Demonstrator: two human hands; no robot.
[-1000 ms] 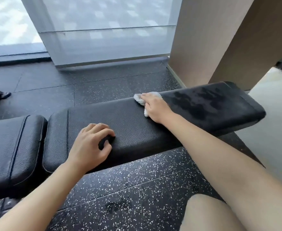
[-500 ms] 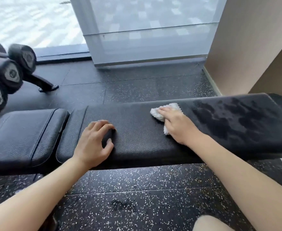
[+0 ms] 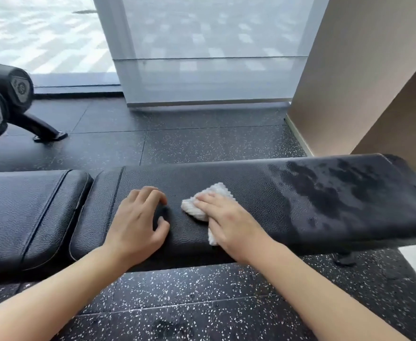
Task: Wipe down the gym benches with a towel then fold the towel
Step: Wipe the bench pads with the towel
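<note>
The right hand (image 3: 229, 222) lies flat on a small white towel (image 3: 203, 205), fingers straight and pressing the cloth onto the long back pad (image 3: 263, 193) of a black gym bench; the towel is bunched under the palm, with one ribbed corner poking out past the fingertips toward the far edge and a scrap showing below the wrist at the near edge. Just beside it, apart from the cloth, the left hand (image 3: 138, 222) rests on the same pad with fingers curled and tips planted on the leather, holding nothing. Between the two hands is a narrow strip of bare pad. To the right of the towel the pad runs on to its rounded end, and that stretch carries dark wet blotches (image 3: 332, 190). To the left a seam divides the back pad from the seat pad (image 3: 29, 207), which reaches the picture's left border. Speckled black rubber floor (image 3: 202, 303) lies open in front of the near edge and again beyond the far edge, up to a glass wall (image 3: 202, 70). A tan column (image 3: 349, 82) stands close behind the bench's right end. Dumbbells (image 3: 2, 102) on a rack sit at far left, well apart from the bench.
</note>
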